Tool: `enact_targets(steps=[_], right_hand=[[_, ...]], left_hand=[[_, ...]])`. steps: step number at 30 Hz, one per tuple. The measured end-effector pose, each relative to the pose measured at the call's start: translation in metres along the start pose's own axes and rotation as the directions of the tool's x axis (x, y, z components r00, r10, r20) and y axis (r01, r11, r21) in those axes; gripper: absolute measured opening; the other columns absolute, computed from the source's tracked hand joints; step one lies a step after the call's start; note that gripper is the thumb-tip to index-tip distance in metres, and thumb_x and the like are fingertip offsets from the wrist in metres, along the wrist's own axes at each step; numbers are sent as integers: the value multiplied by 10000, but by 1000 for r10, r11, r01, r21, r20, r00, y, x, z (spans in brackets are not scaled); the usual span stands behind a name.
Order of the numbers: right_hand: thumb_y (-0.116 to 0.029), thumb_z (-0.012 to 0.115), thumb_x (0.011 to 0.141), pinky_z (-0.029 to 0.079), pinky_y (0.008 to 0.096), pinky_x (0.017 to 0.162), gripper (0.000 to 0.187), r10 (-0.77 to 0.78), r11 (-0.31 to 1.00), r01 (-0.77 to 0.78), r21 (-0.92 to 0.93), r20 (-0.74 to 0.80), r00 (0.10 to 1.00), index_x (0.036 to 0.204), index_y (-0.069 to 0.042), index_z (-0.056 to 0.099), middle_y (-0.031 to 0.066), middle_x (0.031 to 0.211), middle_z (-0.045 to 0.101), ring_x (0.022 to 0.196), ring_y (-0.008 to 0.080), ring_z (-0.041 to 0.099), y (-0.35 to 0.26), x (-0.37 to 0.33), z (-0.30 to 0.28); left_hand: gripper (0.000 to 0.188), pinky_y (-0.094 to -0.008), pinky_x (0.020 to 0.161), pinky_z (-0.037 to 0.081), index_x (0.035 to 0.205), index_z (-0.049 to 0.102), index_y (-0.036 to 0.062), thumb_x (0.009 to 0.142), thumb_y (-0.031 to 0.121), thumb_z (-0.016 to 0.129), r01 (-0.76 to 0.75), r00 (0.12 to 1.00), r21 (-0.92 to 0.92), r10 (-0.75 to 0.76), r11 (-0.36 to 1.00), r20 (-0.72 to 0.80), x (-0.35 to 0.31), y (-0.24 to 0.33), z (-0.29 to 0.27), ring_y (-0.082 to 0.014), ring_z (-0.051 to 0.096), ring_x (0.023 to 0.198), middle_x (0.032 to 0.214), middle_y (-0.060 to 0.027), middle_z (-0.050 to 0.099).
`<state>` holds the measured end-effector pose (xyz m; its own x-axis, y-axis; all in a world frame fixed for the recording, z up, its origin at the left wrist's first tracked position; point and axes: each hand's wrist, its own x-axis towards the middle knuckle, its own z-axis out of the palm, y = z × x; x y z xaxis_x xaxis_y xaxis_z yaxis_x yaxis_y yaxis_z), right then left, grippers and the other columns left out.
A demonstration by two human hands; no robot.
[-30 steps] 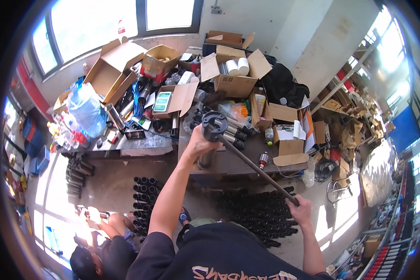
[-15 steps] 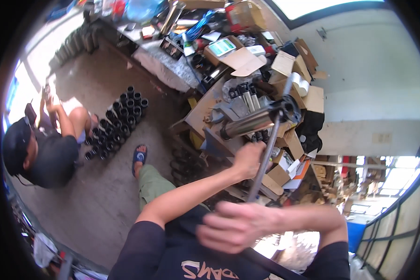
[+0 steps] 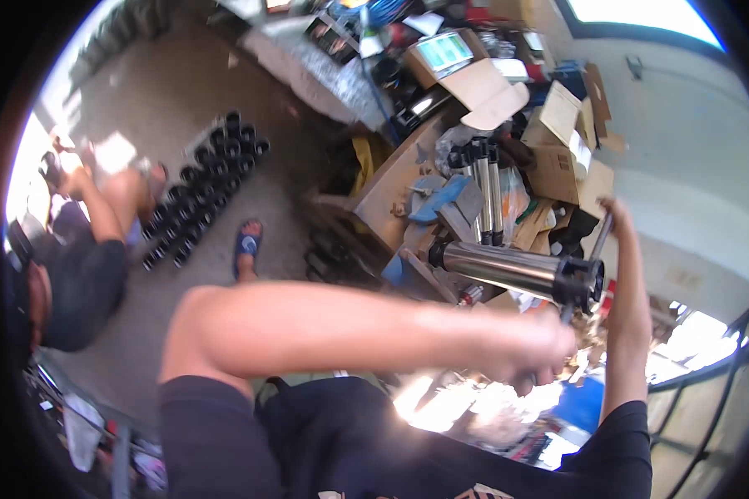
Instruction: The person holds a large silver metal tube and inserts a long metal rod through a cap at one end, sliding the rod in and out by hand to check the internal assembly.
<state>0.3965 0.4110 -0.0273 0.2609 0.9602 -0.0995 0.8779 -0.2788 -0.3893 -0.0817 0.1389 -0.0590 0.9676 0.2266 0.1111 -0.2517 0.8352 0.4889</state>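
A shiny metal cylinder with black ends lies roughly level over the cluttered bench. A grey metal rod crosses its black right end fitting. My right hand is closed round the far end of the rod, arm raised. My left hand, blurred, reaches across in front of me and its fingers are wrapped round the near end of the rod, below the fitting. Part of the rod is hidden behind the fitting. Beside the cylinder is a blue-and-grey metal piece, perhaps a vise.
Several slimmer chrome tubes lie behind the cylinder, near open cardboard boxes. On the floor to the left stand rows of black cylindrical parts. A co-worker sits beyond them. A white wall rises at right.
My right hand has gone from near my chest up to the rod's far end. My left hand has moved toward me onto its near end. The view has shifted.
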Motion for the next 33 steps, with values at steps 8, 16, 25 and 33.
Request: enact_targets(steps=[8,16,25,33], right_hand=[[-558,527,957,501,370,696,566,-357,875,399,-275,191,914,877,-48,759,105,744,677,683,198,606,-5,-37,-37],[-472,607,837,541,435,736,397,-62,921,256,295,-535,842,853,-91,718,179,857,681,843,340,667,12,-368,0],[-586,656,855,546,397,593,550,-131,839,147,-525,67,989,706,-60,724,131,653,676,635,299,693,-23,-511,-30],[-378,656,920,494,383,627,395,-284,898,-40,438,646,709,856,11,684,112,696,667,656,164,594,13,-481,39]], left_hand=[[241,-473,642,543,969,586,-41,831,152,629,479,838,874,341,-84,-427,-1,44,49,-369,681,737,823,-235,663],[260,-453,553,553,954,540,81,763,139,705,548,818,103,558,-830,141,8,74,9,-355,671,637,854,-110,600],[194,-429,688,492,854,634,86,890,277,643,400,732,295,497,-867,467,55,128,-65,-328,633,774,849,-104,648],[297,-389,525,381,627,458,62,881,91,609,124,509,334,349,-934,787,89,150,-73,-268,488,559,592,-77,450]])
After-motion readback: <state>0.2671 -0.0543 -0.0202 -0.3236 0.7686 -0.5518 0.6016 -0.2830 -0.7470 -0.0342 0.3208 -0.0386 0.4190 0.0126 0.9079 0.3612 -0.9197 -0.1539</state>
